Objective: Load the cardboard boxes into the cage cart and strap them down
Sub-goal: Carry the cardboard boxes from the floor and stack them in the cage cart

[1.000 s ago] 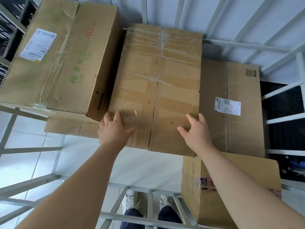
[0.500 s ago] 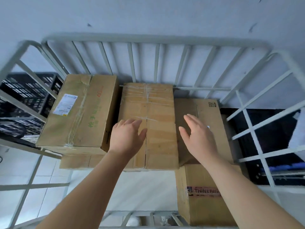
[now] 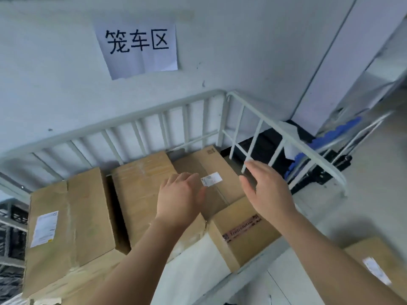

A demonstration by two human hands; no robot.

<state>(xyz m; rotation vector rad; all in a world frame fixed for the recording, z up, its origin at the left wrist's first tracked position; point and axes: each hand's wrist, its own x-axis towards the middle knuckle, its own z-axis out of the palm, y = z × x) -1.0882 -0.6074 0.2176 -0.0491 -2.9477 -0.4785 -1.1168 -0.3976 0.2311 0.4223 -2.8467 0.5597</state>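
Several cardboard boxes lie inside the white cage cart. A large box with a white label is at the left, a taped box in the middle, a flat box with a small label at the right, and a box with printed tape in front of it. My left hand hovers above the middle box, fingers relaxed, holding nothing. My right hand floats with straight fingers over the right boxes, holding nothing. No strap is in view.
A paper sign hangs on the wall behind the cart. Black crates stand at the left. Another labelled cardboard box lies outside the cart at lower right. Blue items and a metal frame sit beyond the right rail.
Both hands have lifted off the middle box and drawn back. The view has tilted up and turned right, bringing the wall sign and the box outside the cart into sight.
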